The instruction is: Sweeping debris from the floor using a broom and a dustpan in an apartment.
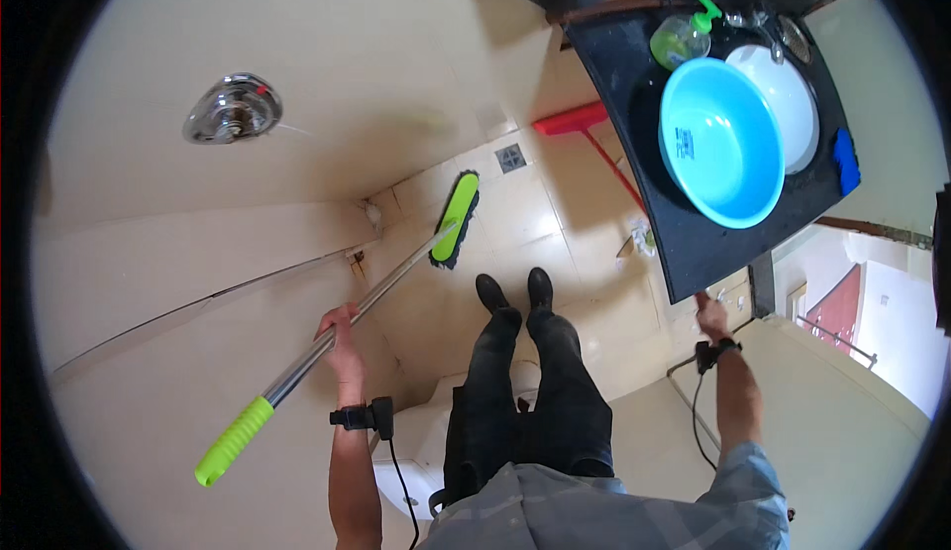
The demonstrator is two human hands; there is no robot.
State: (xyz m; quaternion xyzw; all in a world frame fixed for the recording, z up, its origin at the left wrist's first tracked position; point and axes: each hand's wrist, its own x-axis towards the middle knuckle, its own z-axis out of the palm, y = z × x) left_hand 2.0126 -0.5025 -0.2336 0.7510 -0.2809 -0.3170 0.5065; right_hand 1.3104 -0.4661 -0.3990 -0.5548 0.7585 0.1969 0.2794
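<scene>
My left hand (342, 338) is wrapped around the metal pole of a long-handled floor brush (405, 267). Its ribbed green grip (236, 440) sticks out past my hand at the lower left. At the far end, the green brush head (455, 217) with dark bristles is over the tiled floor, near the wall's foot. My right hand (713, 318) is at the front corner of a black countertop (687, 264). Its fingertips are partly hidden at the counter's edge, so whether it grips anything is unclear.
A light-blue basin (724, 145) overlaps the white sink (799, 119), beside a soap pump bottle (677, 43) and a blue cloth (845, 162). A red squeegee (572, 119) leans partly under the counter. A floor drain (510, 157) and a chrome shower valve (234, 109) are ahead.
</scene>
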